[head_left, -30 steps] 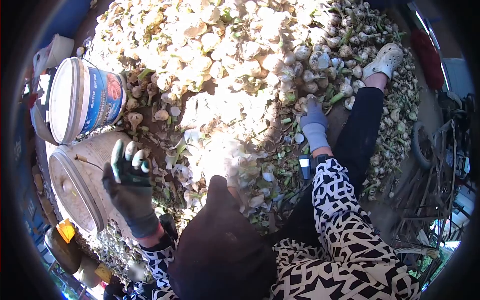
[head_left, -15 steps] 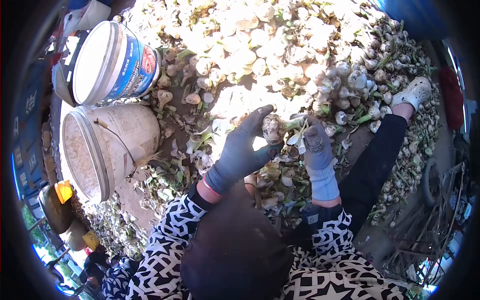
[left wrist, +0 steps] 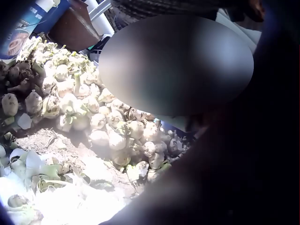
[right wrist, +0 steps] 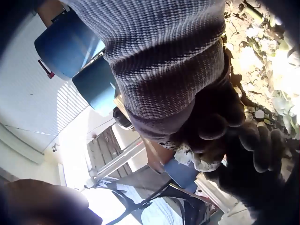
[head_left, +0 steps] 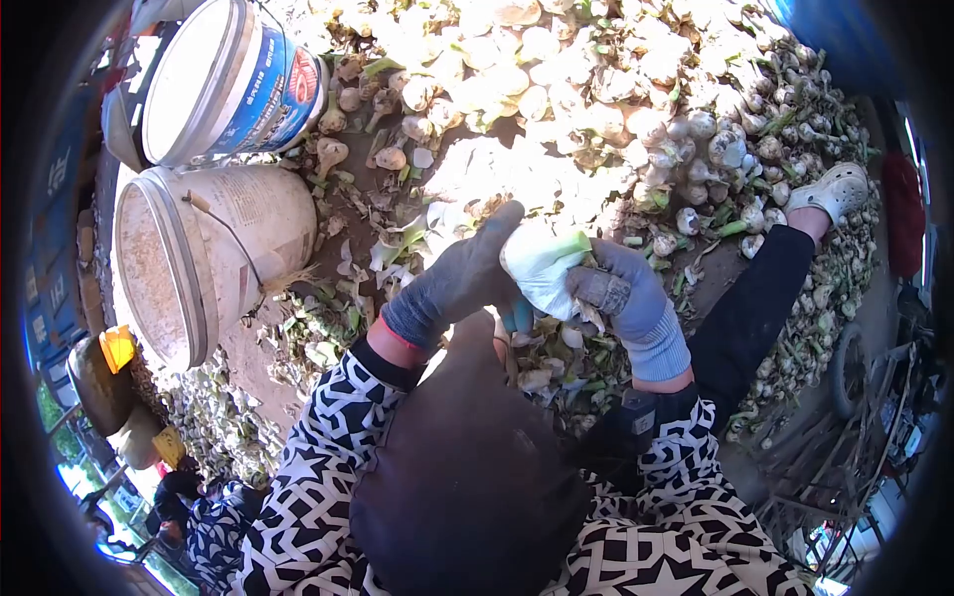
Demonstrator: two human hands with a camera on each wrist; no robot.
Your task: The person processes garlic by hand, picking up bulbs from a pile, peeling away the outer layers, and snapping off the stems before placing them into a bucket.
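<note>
Both hands wear grey knit gloves and meet over the peelings in the head view. Between them is a white garlic bulb (head_left: 542,266) with a cut green stem end toward the right. My left hand (head_left: 469,276) holds the bulb from the left, thumb at its upper side and fingertips below. On the stem side, my right hand (head_left: 628,290) pinches the bulb and its skin, the thumb's dirty pad facing up. Part of the garlic bulb (right wrist: 208,161) shows between the dark gloves in the right wrist view. The left wrist view is mostly blocked by a dark blur.
A large heap of garlic bulbs (head_left: 556,84) spreads beyond the hands. Loose skins (head_left: 328,343) litter the ground. Two buckets lie tipped at left, a blue-labelled bucket (head_left: 238,89) and a dirty white bucket (head_left: 224,253). A leg in a pale clog (head_left: 833,194) stretches along the right.
One second ago the hands were apart, the right at the heap. They came together around a garlic bulb, whose brownish outside has given way to smooth white, its stem end turned up and right.
</note>
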